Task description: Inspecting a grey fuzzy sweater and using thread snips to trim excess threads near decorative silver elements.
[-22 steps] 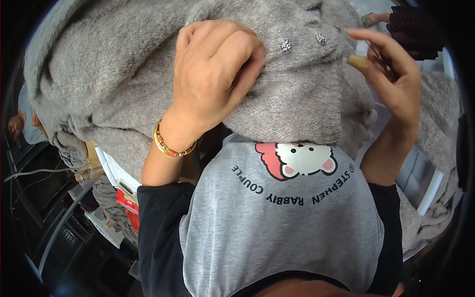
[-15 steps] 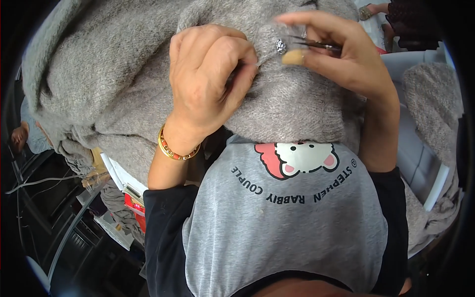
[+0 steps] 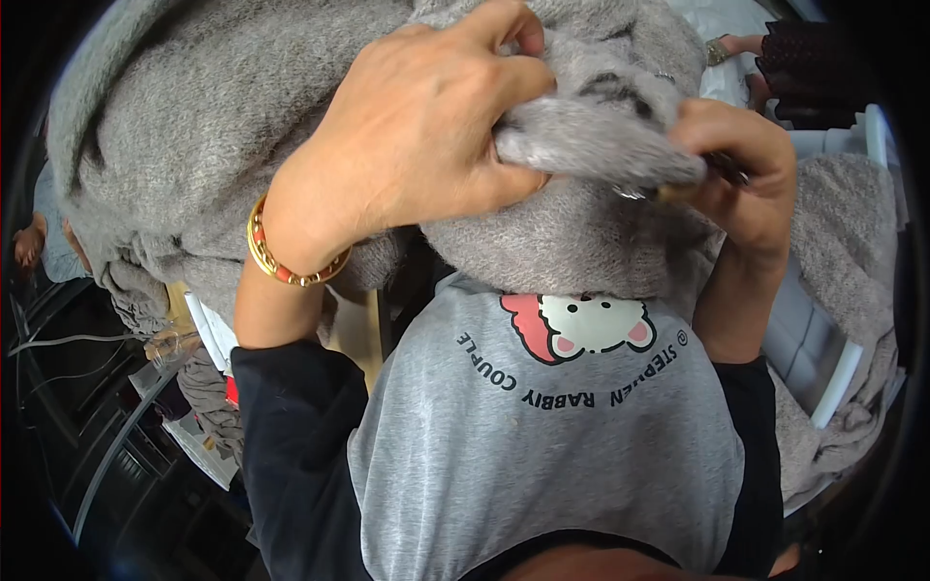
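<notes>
Grey-brown knit fabric (image 3: 572,237) lies in a large bunched heap in front of me. My left hand (image 3: 426,121), with a gold and orange bracelet on the wrist, is closed on a fold of it. That raised fold (image 3: 596,140) stretches across to my right hand (image 3: 741,160), slightly blurred, whose fingers are curled at its other end. A slim dark tool (image 3: 725,167) is tucked in the right hand; its tips are hidden. A shiny silver ring (image 3: 635,193) shows beneath the fold, beside the yellow cover on the right thumb.
At the right, more grey knit (image 3: 843,223) hangs over a pale plastic bin (image 3: 838,387). Another person's arm (image 3: 29,242) shows at the far left, near cables and a metal rail (image 3: 126,445). At the upper right is a person's foot (image 3: 719,50) in a sandal.
My left hand has moved up and right with the knit, raising a fold. My right hand has come down to that fold, its fingers curling in, and the tool's prongs have gone out of sight.
</notes>
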{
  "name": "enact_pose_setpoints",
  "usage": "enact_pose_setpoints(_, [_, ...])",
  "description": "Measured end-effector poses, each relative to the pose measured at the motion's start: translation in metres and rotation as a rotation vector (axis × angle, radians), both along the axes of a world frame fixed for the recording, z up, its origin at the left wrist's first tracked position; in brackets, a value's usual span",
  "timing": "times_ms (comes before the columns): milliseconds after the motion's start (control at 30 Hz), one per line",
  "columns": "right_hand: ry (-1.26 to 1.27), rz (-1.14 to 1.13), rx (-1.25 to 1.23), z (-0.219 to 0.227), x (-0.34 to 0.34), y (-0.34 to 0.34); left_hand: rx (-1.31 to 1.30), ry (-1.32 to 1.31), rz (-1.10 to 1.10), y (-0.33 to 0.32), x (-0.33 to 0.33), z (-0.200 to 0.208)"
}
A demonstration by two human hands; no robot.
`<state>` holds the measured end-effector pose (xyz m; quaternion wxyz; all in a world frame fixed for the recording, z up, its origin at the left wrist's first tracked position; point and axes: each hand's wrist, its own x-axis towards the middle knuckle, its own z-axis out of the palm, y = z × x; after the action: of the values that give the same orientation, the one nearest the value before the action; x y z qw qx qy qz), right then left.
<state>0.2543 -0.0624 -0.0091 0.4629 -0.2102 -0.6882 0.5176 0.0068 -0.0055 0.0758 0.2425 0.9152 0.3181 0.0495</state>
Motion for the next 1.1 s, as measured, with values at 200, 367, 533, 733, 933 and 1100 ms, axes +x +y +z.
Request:
enact_pose_setpoints(200, [-0.078,-0.184,0.168,0.010,0.039,-0.006,0.176,-0.032,-0.124,0.014,0.003,0.015])
enact_pose_setpoints(367, [-0.162,-0.363,0.120,-0.007,0.047,0.000,-0.279,-0.492,0.042,0.003,-0.019,-0.009])
enact_pose_setpoints(533, [-0.085,-0.380,-0.044,0.000,0.037,-0.008,-0.414,-0.610,0.110,0.007,-0.024,-0.015])
enact_pose_setpoints(733, [-0.139,-0.385,-0.076,-0.006,0.035,-0.006,-0.698,-0.818,0.473,-0.006,-0.013,-0.008])
enact_pose_setpoints(933, [-0.161,-0.316,-0.164,-0.001,0.024,-0.004,-0.787,-1.079,0.586,0.001,-0.017,-0.021])
enact_pose_setpoints(1100, [-0.244,-0.332,-0.101,-0.002,0.009,0.010,-0.318,-0.933,0.587,0.019,-0.053,-0.046])
